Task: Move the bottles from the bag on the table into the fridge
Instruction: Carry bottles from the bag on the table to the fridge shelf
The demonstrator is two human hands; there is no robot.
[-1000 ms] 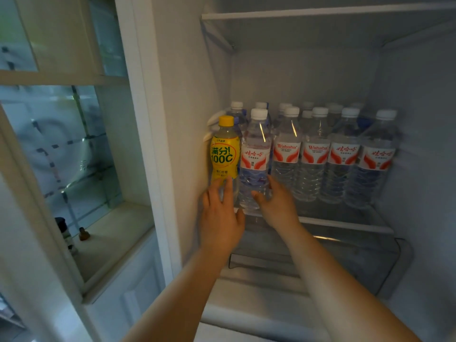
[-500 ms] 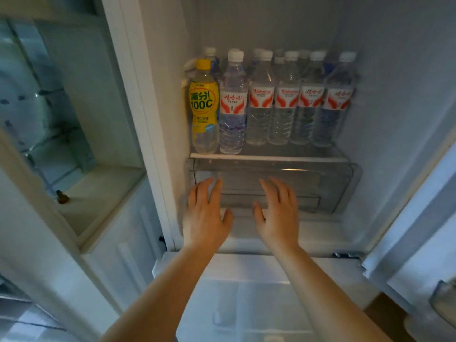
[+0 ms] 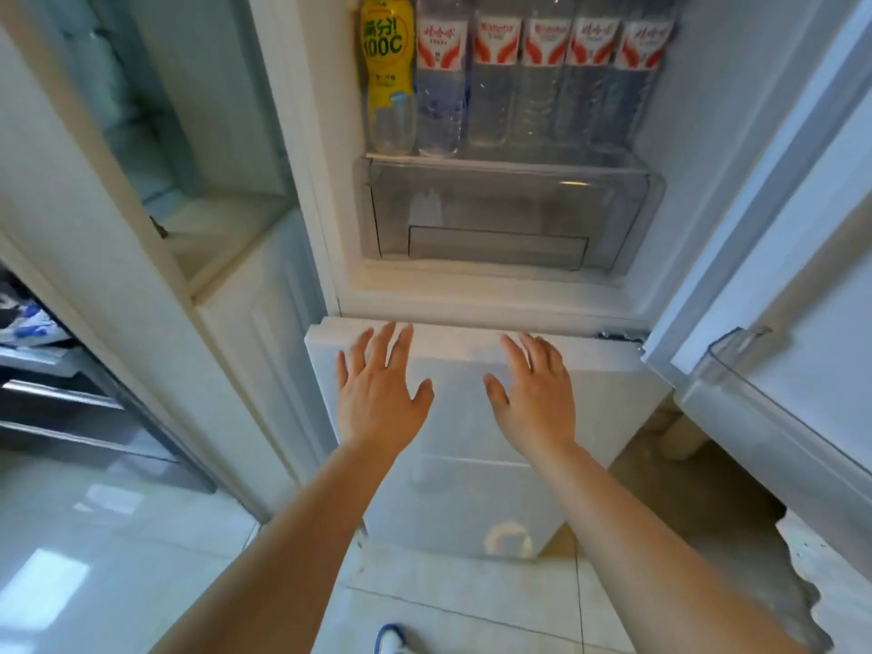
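- Two empty hands hover in front of the fridge (image 3: 736, 148): the left hand (image 3: 377, 394) and the right hand (image 3: 535, 398) are held palm-down with fingers straight and spread apart, gripping nothing, both below the open compartment and over the closed lower door (image 3: 472, 464).
- Six bottles show in the front row on the glass shelf (image 3: 500, 158) inside the fridge; their caps are cut off by the top of the view, so any rows behind cannot be told.
- At the left end of that row, against the fridge's left inner wall, stands the yellow bottle (image 3: 388, 73); just beside it, toward the fridge's right wall, stand five clear water bottles (image 3: 542, 77) with red-and-white labels, upright and touching one another.
- Directly beneath the shelf sits a clear crisper drawer (image 3: 509, 210), closed.
- The upper fridge door (image 3: 802, 323) hangs open at the fridge's right side.
- The bag and the table lie outside the view, so how many bottles remain there cannot be told.
- Judged step: hands are free after a placement, and the likely move is a return to the bag.
- Advice: leave the upper door open if bottles remain; grip each bottle round its body; seat it upright in a gap that is free on the shelf, without knocking the tight front row.
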